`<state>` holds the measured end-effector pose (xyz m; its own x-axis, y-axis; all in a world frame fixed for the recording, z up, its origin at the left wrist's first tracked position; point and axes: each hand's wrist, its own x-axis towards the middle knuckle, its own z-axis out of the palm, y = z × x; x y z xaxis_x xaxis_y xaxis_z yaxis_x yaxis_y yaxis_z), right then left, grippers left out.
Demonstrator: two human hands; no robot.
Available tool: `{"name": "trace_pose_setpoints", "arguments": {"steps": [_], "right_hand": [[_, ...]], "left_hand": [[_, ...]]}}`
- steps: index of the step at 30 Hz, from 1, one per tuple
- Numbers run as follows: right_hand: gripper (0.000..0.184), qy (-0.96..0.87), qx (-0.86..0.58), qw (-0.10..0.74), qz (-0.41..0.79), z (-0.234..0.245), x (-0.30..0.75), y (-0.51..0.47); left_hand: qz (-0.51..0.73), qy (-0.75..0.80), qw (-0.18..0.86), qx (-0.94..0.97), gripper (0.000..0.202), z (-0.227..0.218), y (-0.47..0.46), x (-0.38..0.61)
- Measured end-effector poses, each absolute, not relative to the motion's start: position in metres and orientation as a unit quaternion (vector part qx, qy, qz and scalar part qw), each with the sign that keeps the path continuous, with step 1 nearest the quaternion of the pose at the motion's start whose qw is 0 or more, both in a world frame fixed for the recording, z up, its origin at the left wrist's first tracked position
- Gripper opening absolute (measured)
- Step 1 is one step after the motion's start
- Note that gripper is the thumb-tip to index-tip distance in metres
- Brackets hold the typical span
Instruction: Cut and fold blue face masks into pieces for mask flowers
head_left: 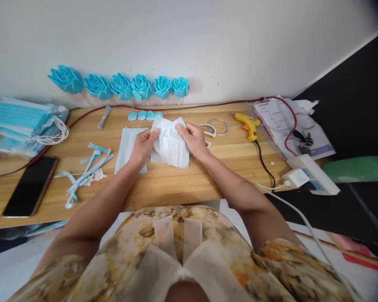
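Between my hands is a thin white sheet [170, 149], which looks like a layer of an opened face mask. My left hand [145, 144] pinches its left edge, thumb on top. My right hand [192, 137] grips the upper right part the same way, and the sheet creases between them. Under my left wrist a pale blue mask piece [126, 144] lies flat on the table. Just beyond the sheet sits a row of small folded blue petals [141, 115]. Scissors [209, 131] show partly behind my right hand, their white handles visible.
Blue fabric flowers [141, 87] lean along the wall. A mask stack [19, 121], phone [31, 186] and cut strips [88, 174] lie left. Right are a tape ring [219, 126], yellow glue gun [248, 125], papers [271, 113] and power strip [313, 174]. Cables cross the table [176, 188].
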<state>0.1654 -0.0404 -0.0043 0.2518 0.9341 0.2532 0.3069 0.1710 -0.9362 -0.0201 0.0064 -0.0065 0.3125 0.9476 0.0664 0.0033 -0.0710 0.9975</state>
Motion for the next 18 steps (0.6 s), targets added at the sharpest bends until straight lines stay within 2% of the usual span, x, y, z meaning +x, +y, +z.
{"name": "trace_pose_setpoints", "arguments": {"steps": [9,18], "right_hand": [[0.058,-0.585,-0.556,0.519,0.282,-0.007,0.158,-0.043],[0.061,-0.539,-0.579,0.561,0.244,0.002,0.163,-0.043]], "left_hand": [[0.394,0.391,0.507,0.659,0.056,-0.006,-0.003,-0.012],[0.478,0.424,0.438,0.633,0.044,-0.003,0.007,-0.022]]}}
